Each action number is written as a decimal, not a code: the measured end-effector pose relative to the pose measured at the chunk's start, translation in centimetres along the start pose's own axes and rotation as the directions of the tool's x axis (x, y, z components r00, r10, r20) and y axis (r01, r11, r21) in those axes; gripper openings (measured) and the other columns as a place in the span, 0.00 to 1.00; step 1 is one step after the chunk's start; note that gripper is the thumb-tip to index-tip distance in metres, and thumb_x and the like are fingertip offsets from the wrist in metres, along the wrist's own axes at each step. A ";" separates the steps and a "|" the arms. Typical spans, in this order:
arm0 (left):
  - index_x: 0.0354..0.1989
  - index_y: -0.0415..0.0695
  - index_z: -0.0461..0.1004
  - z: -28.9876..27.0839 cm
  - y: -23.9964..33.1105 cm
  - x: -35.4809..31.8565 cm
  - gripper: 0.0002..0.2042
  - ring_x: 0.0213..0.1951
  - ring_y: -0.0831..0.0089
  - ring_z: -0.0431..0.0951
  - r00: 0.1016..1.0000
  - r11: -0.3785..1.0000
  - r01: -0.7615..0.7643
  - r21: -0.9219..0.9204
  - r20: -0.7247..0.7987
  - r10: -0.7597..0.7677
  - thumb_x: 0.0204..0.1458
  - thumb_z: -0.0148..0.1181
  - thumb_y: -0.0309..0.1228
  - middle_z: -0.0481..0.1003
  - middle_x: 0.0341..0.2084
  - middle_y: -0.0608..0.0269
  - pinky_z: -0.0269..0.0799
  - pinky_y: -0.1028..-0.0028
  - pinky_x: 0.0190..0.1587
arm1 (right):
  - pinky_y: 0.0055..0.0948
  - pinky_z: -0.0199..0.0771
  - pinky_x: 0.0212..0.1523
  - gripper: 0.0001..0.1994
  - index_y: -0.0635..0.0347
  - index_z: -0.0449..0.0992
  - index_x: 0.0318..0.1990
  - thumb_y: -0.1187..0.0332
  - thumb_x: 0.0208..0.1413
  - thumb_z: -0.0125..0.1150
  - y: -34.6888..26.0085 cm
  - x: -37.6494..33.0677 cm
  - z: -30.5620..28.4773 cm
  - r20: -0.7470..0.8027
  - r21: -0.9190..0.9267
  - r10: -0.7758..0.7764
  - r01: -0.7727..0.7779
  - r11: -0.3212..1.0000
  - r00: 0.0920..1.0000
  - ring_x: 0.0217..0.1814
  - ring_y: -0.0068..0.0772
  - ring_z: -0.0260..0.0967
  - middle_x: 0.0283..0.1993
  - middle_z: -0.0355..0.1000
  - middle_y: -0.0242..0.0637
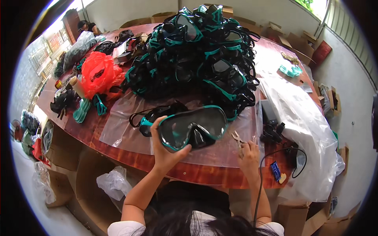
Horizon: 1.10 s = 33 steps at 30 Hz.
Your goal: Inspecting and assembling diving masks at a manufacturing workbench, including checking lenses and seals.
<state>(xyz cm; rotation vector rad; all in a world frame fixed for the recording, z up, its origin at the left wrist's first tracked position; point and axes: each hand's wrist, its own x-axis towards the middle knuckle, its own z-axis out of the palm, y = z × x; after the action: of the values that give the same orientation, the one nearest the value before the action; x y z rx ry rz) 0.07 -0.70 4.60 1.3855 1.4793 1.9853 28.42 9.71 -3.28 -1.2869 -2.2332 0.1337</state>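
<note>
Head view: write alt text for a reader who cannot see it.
A person's left hand holds up a black diving mask with teal trim over a reddish-brown table, while the right hand grips small metal pliers. Behind lies a big pile of like masks, with clear plastic bags to the right.

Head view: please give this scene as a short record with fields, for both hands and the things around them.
left hand: holds a diving mask, black with teal rim, lifted over the table
right hand: grips small pliers near the table edge
table: red-brown wood, partly covered by clear plastic sheet
behind: large pile of masks
left side: red plastic bag
</note>
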 end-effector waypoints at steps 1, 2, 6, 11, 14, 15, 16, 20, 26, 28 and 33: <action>0.63 0.41 0.52 0.1 0.4 0.1 0.46 0.55 0.68 0.68 1.000 1.000 0.007 0.002 -0.005 -0.007 0.31 0.73 0.25 0.62 0.52 0.58 0.65 0.69 0.59 | 0.44 0.62 0.54 0.17 0.59 0.73 0.42 0.62 0.47 0.69 0.7 -0.2 0.7 0.009 0.001 -0.003 0.003 1.000 1.000 0.54 0.49 0.64 0.52 0.67 0.43; 0.63 0.41 0.52 0.2 0.7 0.2 0.46 0.55 0.68 0.68 0.999 0.999 0.016 -0.050 0.041 -0.014 0.31 0.73 0.26 0.62 0.52 0.58 0.65 0.69 0.59 | 0.44 0.61 0.54 0.17 0.58 0.73 0.41 0.61 0.47 0.69 1.2 -0.3 1.3 0.018 -0.039 0.037 -0.037 0.999 0.999 0.54 0.49 0.63 0.52 0.67 0.42; 0.64 0.40 0.52 -1.0 0.6 2.1 0.48 0.57 0.67 0.67 0.994 0.986 -0.109 -0.129 -0.008 0.109 0.32 0.75 0.30 0.61 0.55 0.57 0.62 0.68 0.61 | 0.45 0.59 0.56 0.17 0.58 0.72 0.40 0.59 0.47 0.69 1.7 -1.1 3.7 -0.082 -0.077 -0.001 -0.006 0.997 0.997 0.55 0.48 0.61 0.52 0.67 0.41; 0.65 0.39 0.54 -5.5 1.4 7.6 0.45 0.61 0.63 0.65 0.828 0.922 -0.356 0.152 -0.406 0.387 0.38 0.76 0.34 0.59 0.61 0.55 0.62 0.63 0.64 | 0.46 0.58 0.58 0.17 0.59 0.71 0.40 0.60 0.47 0.69 2.1 -1.2 3.7 -0.061 -0.053 0.013 -0.016 0.998 0.998 0.58 0.50 0.60 0.53 0.66 0.43; 0.63 0.37 0.59 -7.3 2.2 12.1 0.41 0.58 0.61 0.68 0.621 0.868 -0.332 0.369 -0.607 0.496 0.41 0.75 0.36 0.63 0.58 0.53 0.66 0.61 0.61 | 0.47 0.58 0.59 0.17 0.59 0.72 0.40 0.61 0.47 0.69 2.1 -1.3 3.8 -0.074 -0.052 0.002 -0.006 0.999 0.997 0.58 0.50 0.60 0.54 0.66 0.44; 0.62 0.35 0.60 -8.2 1.8 14.3 0.40 0.57 0.58 0.68 0.548 0.799 -0.307 0.517 -0.591 0.592 0.43 0.74 0.39 0.65 0.56 0.51 0.65 0.60 0.60 | 0.47 0.58 0.59 0.17 0.59 0.72 0.40 0.61 0.47 0.69 2.3 -1.3 3.7 -0.064 -0.056 0.014 -0.017 0.998 0.998 0.58 0.51 0.60 0.54 0.66 0.44; 0.61 0.35 0.61 -11.0 0.6 16.7 0.42 0.56 0.57 0.68 0.516 0.700 -0.236 0.674 -0.524 0.678 0.41 0.75 0.42 0.65 0.54 0.49 0.67 0.59 0.58 | 0.47 0.58 0.59 0.17 0.60 0.72 0.40 0.62 0.47 0.69 2.0 -1.2 3.7 -0.055 -0.050 0.018 -0.021 0.999 0.998 0.59 0.51 0.61 0.54 0.66 0.44; 0.58 0.32 0.59 -15.7 -1.9 28.0 0.51 0.54 0.51 0.66 0.517 0.530 -0.223 0.818 -0.361 0.776 0.31 0.79 0.54 0.63 0.52 0.43 0.64 0.56 0.56 | 0.47 0.59 0.59 0.17 0.59 0.71 0.40 0.65 0.45 0.70 1.4 -0.9 3.6 -0.043 -0.036 0.011 -0.012 0.999 0.999 0.58 0.51 0.61 0.54 0.66 0.44; 0.54 0.34 0.59 -15.2 -13.0 40.6 0.46 0.51 0.47 0.67 0.695 0.232 -0.152 0.961 -0.063 0.716 0.31 0.79 0.47 0.68 0.47 0.42 0.61 0.52 0.54 | 0.47 0.59 0.59 0.16 0.59 0.71 0.39 0.67 0.44 0.70 1.8 -1.4 3.7 -0.036 -0.075 0.024 -0.027 0.997 0.999 0.59 0.52 0.61 0.53 0.67 0.45; 0.58 0.38 0.53 -13.9 -16.5 41.7 0.50 0.54 0.46 0.64 0.757 0.352 -0.069 0.933 -0.181 0.628 0.29 0.80 0.47 0.65 0.51 0.42 0.60 0.52 0.57 | 0.47 0.58 0.59 0.16 0.59 0.70 0.39 0.67 0.45 0.69 1.7 -1.4 3.9 -0.020 -0.085 0.015 -0.017 0.996 1.000 0.59 0.52 0.61 0.53 0.67 0.45; 0.61 0.40 0.51 -12.7 -22.6 41.4 0.50 0.62 0.51 0.62 0.911 0.430 0.292 0.854 -0.386 0.147 0.36 0.75 0.54 0.63 0.58 0.49 0.60 0.46 0.60 | 0.48 0.59 0.59 0.15 0.59 0.70 0.38 0.66 0.45 0.69 1.0 -0.6 4.2 0.006 -0.069 0.025 -0.025 0.997 1.000 0.59 0.53 0.61 0.53 0.67 0.45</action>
<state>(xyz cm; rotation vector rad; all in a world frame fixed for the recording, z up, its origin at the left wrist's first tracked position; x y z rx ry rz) -37.10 30.94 6.29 1.1321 3.0693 1.4052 27.30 10.57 -7.42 -1.3531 -2.2454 0.0708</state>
